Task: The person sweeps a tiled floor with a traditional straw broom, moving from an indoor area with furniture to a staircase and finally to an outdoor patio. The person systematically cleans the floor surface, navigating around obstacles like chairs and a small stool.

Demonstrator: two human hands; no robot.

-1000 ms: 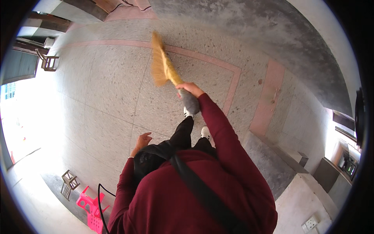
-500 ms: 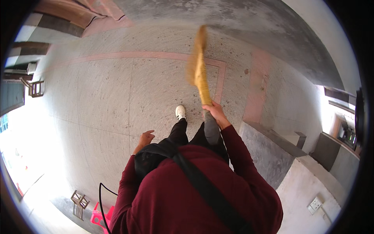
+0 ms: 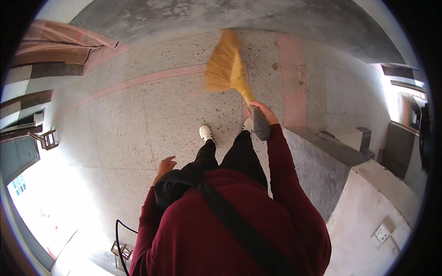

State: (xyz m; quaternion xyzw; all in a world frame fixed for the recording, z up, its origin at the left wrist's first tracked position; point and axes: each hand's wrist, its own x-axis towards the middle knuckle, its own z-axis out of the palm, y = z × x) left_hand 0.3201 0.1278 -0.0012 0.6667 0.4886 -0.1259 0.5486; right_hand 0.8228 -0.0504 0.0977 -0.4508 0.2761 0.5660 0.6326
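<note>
The right hand [image 3: 264,112] grips a broom [image 3: 235,73] by its grey handle [image 3: 261,126], blurred bristles [image 3: 221,69] ahead of the shoes [image 3: 206,133], floor [image 3: 179,101] contact unclear; the left hand [image 3: 165,166] hangs loosely open.

Left of yellow fan-shaped straw broom [image 3: 235,69]: brown wooden chair [image 3: 49,140]. Ahead: grey plastered wall [image 3: 221,19]. Behind-right: white rectangular socket [image 3: 381,233].

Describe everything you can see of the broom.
The broom has a fanned, straw-like tan head, a yellow neck and a short grey handle. The right hand grips it near where neck meets handle. It points forward, head toward the grey wall, fan spreading left. The head looks blurred; whether it touches the floor cannot be told.
</note>
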